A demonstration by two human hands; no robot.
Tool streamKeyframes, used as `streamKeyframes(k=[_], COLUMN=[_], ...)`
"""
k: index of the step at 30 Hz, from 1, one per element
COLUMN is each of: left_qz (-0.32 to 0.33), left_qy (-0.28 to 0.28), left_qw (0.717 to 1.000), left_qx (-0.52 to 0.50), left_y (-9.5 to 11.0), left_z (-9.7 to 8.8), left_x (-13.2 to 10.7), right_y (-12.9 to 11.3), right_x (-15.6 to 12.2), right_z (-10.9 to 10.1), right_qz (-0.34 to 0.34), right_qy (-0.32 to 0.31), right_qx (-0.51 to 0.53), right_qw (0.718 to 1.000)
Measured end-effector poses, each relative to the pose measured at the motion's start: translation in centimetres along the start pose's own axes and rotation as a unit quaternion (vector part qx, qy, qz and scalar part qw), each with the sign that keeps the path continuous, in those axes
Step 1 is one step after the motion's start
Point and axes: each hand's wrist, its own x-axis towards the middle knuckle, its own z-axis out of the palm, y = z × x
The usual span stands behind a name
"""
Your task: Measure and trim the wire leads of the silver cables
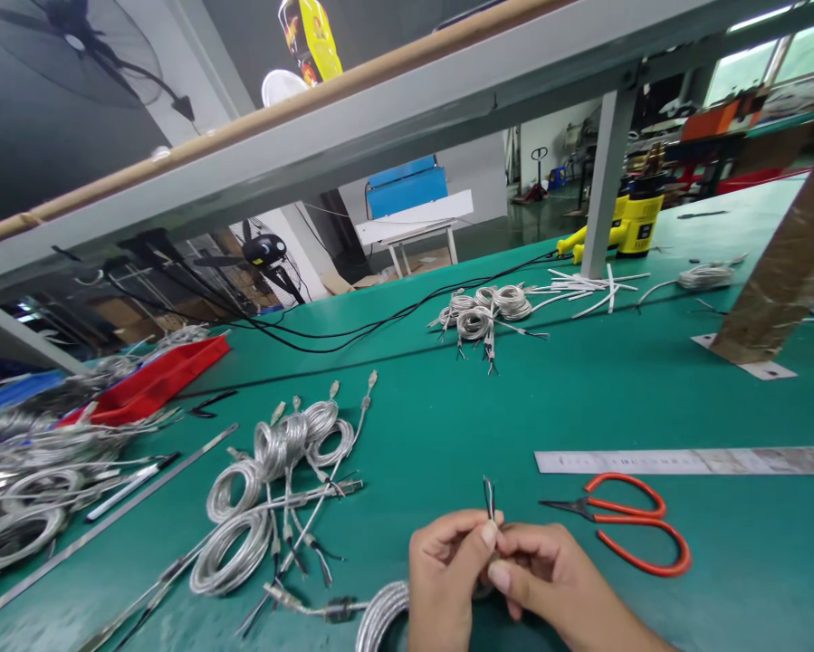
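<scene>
Workshop bench under a green mat (440,398), silver-sheathed cable coils (203,566) off to your left, steel ruler (684,461) ahead, red-handled scissors (600,512) just beside your right hand (542,570), your left hand (444,580) nearly closed too, both pinching thin wire ends (489,498) upright between the fingertips

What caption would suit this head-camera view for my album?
Left hand and right hand pinch wire ends beside red-handled scissors on a green workbench, near coiled cables.
</scene>
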Motion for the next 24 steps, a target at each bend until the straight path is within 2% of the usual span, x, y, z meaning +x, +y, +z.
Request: streamKeyframes(k=[4, 7, 9, 12, 14, 20, 22, 24], left_qz=[-0.007, 0.023, 0.039, 0.005, 0.006, 0.112, 0.168, 0.234], left_qy=[0.006, 0.009, 0.001, -0.021, -0.032, -0.023, -0.018, -0.016], left_qw=[1.0, 1.0, 0.999, 1.0, 0.998, 0.986, 0.969, 0.94], left_qx=[-0.012, -0.013, -0.013, 0.02, 0.056, 0.117, 0.18, 0.246], left_y=[0.4, 0.5, 0.5, 0.8, 1.1, 1.3, 1.5, 1.7], left_z=[0.9, 1.3, 1.2, 0.7, 0.4, -0.3, -0.3, -0.2], left_x=[0.1, 0.1, 0.2, 0.3, 0.3, -0.1, -0.4, -0.6], right_y=[-0.2, -0.6, -0.8, -1.0, -1.1, -0.6, -0.2, 0.1], right_x=[0.1, 0.0, 0.0, -0.1, -0.2, -0.2, -0.2, -0.3], right_z=[-0.1, 0.0, -0.1, -0.4, -0.6, -0.6, -0.6, -0.5], right_qz=[0.008, 0.009, 0.009, 0.0, -0.011, -0.011, -0.009, -0.013], right_qy=[0.004, 0.005, 0.005, -0.019, -0.034, -0.017, 0.003, 0.011], right_qx=[0.021, 0.019, 0.015, -0.003, -0.016, -0.001, 0.007, 0.01], right_qw=[1.0, 1.0, 1.0, 1.0, 0.999, 1.0, 1.0, 1.0])
